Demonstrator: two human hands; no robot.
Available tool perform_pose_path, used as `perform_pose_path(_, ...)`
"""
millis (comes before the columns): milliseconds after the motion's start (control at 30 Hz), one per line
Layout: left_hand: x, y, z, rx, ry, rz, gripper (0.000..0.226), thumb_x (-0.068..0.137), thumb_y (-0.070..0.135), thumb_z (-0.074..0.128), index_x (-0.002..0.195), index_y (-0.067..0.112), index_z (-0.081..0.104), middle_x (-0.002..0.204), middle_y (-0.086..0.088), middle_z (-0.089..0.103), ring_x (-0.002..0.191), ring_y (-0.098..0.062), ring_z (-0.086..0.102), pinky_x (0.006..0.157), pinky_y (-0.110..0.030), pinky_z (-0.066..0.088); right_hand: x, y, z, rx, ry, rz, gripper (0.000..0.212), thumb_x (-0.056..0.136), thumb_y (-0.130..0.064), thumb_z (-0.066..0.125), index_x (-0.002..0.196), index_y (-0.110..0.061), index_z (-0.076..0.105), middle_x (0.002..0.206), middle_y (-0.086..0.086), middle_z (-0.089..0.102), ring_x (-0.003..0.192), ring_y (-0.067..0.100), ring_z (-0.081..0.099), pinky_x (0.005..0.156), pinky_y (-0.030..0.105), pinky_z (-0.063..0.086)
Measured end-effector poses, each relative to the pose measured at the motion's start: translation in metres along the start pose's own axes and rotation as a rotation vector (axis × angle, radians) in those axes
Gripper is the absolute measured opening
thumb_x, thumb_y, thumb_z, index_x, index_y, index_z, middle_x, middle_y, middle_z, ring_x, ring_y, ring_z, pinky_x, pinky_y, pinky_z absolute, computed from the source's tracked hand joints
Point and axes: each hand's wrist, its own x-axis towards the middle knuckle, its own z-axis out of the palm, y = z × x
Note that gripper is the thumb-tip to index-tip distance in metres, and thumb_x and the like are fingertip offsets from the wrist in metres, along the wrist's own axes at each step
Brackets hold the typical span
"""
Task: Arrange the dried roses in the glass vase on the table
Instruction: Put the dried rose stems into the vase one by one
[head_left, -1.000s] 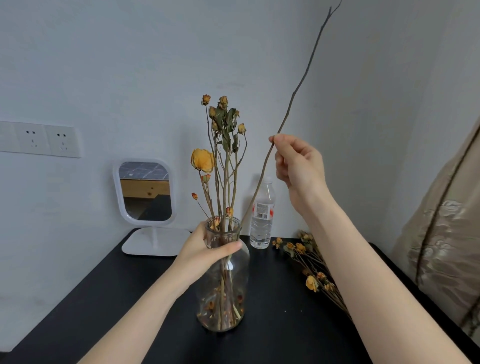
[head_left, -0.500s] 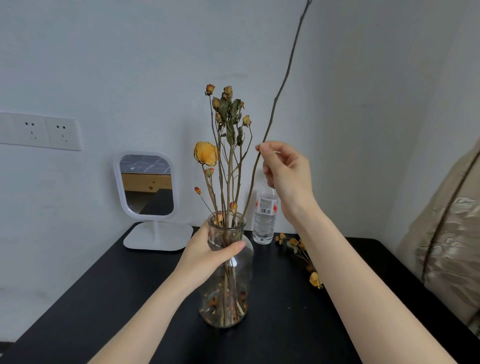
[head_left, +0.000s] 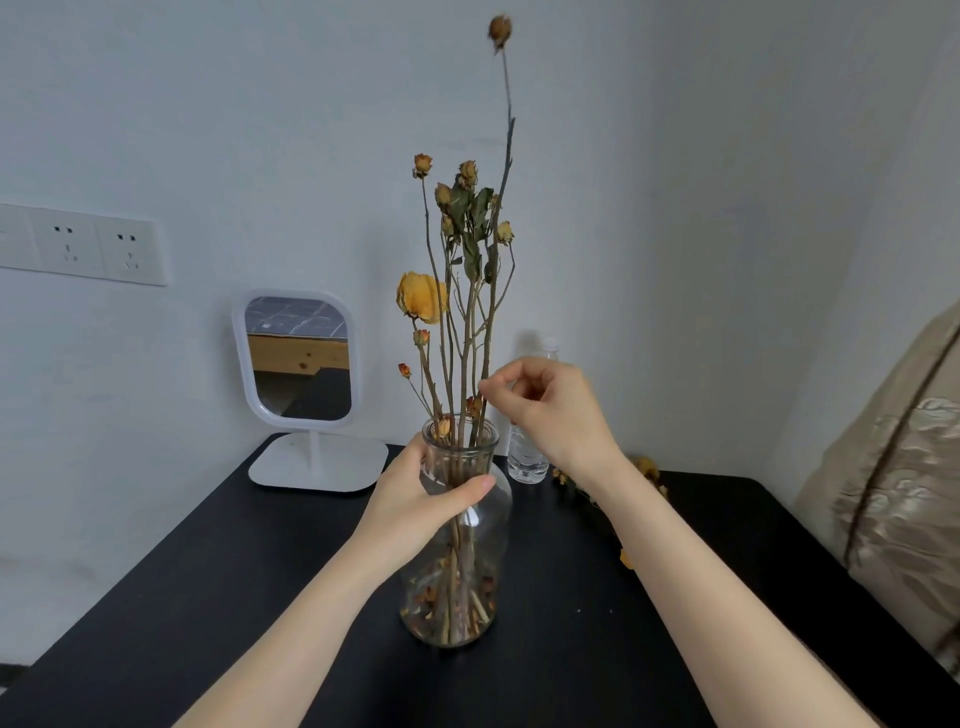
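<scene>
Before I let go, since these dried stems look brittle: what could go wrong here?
The tall stem, pinched by the right hand just above the glass vase, may snap or flop sideways. The left hand grips the neck; releasing it could tip the vase.

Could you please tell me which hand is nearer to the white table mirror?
Left. The left hand grips the glass vase at its neck, just right of the mirror; the right hand pinches the tall rose stem above the vase, farther right.
</scene>
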Motion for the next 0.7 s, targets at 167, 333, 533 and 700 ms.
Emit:
perform_pose_path(167, -0.0003, -0.0007, 0.0005, -0.033, 0.008, 0.0, 0.043, 0.065, 0.05, 0.074, 0.097, 0.055, 0.046, 0.104, 0.029, 0.057, 0.1, 0.004, 0.054, 0.081, -0.019, 0.042, -0.0043, 0.0094, 0.0008, -0.062, -0.091, 0.046, 0.013, 0.084, -0.023, 0.068, 0.073, -0.02, 0.062, 0.053, -0.007, 0.047, 0.044, 0.004, 0.04, 0.049, 0.016, 0.034)
perform_pose_path(333, 0.0003, -0.0002, 0.0013, -0.026, 0.016, -0.009, 0.045, 0.067, 0.049, 0.074, 0.101, 0.051, 0.045, 0.105, 0.028, 0.055, 0.104, -0.001, 0.053, 0.089, -0.025, 0.043, -0.0019, 0.0066, 0.0013, -0.032, -0.071, 0.047, 0.017, 0.086, -0.025, 0.065, 0.07, -0.024, 0.059, 0.048, -0.01, 0.043, 0.041, 0.003, 0.038, 0.049, 0.017, 0.034)
perform_pose_path(533, 0.001, -0.0003, 0.0012, 0.002, 0.024, -0.011, 0.053, 0.069, 0.048, 0.073, 0.111, 0.047, 0.041, 0.103, 0.031, 0.051, 0.102, -0.001, 0.05, 0.089, -0.024, 0.042, -0.0023, 0.0041, 0.0016, 0.018, -0.048, 0.03, 0.017, 0.087, -0.027, 0.064, 0.071, -0.021, 0.066, 0.052, -0.005, 0.045, 0.051, 0.012, 0.038, 0.06, 0.029, 0.04)
perform_pose_path(700, 0.002, -0.0001, 0.0016, 0.019, 0.024, -0.017, 0.045, 0.068, 0.051, 0.072, 0.101, 0.052, 0.042, 0.098, 0.036, 0.048, 0.092, 0.006, 0.049, 0.08, -0.015, 0.04, -0.0038, 0.0071, -0.0018, 0.039, -0.037, 0.052, 0.012, 0.086, -0.025, 0.065, 0.085, -0.015, 0.071, 0.057, -0.002, 0.049, 0.055, 0.011, 0.042, 0.06, 0.025, 0.042)
